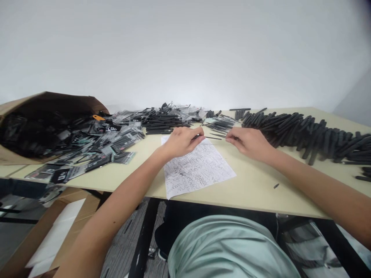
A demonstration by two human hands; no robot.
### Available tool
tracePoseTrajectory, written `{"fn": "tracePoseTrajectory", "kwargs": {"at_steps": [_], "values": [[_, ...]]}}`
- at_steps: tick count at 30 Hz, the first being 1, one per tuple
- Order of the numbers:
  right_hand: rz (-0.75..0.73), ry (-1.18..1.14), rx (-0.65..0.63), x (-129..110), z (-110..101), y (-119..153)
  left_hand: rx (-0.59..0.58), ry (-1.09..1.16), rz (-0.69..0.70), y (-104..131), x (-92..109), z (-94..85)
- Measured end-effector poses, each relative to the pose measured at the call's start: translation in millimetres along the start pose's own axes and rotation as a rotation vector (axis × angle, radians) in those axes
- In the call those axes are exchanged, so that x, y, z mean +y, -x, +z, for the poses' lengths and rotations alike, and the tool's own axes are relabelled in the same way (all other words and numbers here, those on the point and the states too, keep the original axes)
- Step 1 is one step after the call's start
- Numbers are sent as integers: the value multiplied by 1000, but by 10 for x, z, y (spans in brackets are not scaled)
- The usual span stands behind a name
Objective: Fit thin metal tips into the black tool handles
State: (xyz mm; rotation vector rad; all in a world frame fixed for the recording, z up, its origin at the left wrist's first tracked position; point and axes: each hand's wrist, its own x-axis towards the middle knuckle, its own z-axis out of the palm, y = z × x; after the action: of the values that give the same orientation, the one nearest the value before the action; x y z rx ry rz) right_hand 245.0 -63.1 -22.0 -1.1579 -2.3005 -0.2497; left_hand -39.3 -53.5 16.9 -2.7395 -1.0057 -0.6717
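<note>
Above the far edge of a scribbled white paper point(197, 170), my left hand point(185, 141) is closed in a pinch on a thin dark rod point(213, 138) that points right. My right hand point(246, 142) has its fingers pressed together near the rod's other end; what they hold, if anything, is hidden. Beyond the hands lies a bunch of thin dark refills point(222, 124). Black pens point(162, 122) are stacked behind my left hand. A long heap of thick black pen barrels point(292, 129) runs to the right of my right hand.
An open cardboard box point(8, 154) of packaged items lies on its side at the left. Plastic packets point(124, 141) spill from it across the table point(255, 189). A small dark piece point(276, 186) lies near the front edge. Another carton point(69, 231) stands below, at the left.
</note>
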Motion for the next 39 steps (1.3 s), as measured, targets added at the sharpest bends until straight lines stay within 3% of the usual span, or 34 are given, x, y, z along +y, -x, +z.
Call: {"fn": "tracePoseTrajectory", "kwargs": {"at_steps": [9, 13, 19, 26, 31, 39], "values": [[271, 242, -78, 263, 51, -78, 45, -3, -148, -25, 12, -52], [357, 354, -168, 417, 128, -100, -24, -1, -112, -15, 25, -54], [469, 299, -240, 462, 209, -113, -159, -17, -33, -9, 60, -14], [376, 256, -175, 395, 157, -113, -189, -15, -29, -9, 56, -21], [295, 236, -195, 350, 163, -114, -213, -8, -1, -7, 52, -5], [301, 223, -255, 353, 181, -119, -245, -7, 15, -13, 79, -15]]}}
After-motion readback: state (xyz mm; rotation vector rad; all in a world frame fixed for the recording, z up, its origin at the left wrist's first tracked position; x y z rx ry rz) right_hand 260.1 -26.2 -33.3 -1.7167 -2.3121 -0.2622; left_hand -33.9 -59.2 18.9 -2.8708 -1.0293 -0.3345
